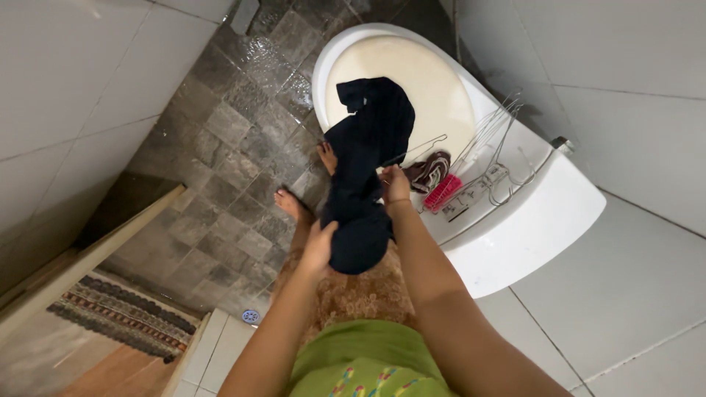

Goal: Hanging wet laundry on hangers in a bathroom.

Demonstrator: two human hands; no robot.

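A dark navy garment [365, 169] hangs bunched in front of me, above a closed white toilet lid [434, 81]. My left hand [318, 246] grips its lower end. My right hand [396, 184] pinches the cloth higher up on its right side. Beside my right hand, on the toilet, lie a brown striped cloth [429, 170], a pink brush-like thing [443, 192] and several wire hangers [491, 140]. My bare feet [290, 204] stand on the wet floor below the garment.
Grey stone floor tiles [235, 147] look wet. White tiled walls [640, 73] rise on both sides. A striped door mat [121, 312] lies past a wooden threshold at lower left. The white toilet tank [529, 228] sits to my right.
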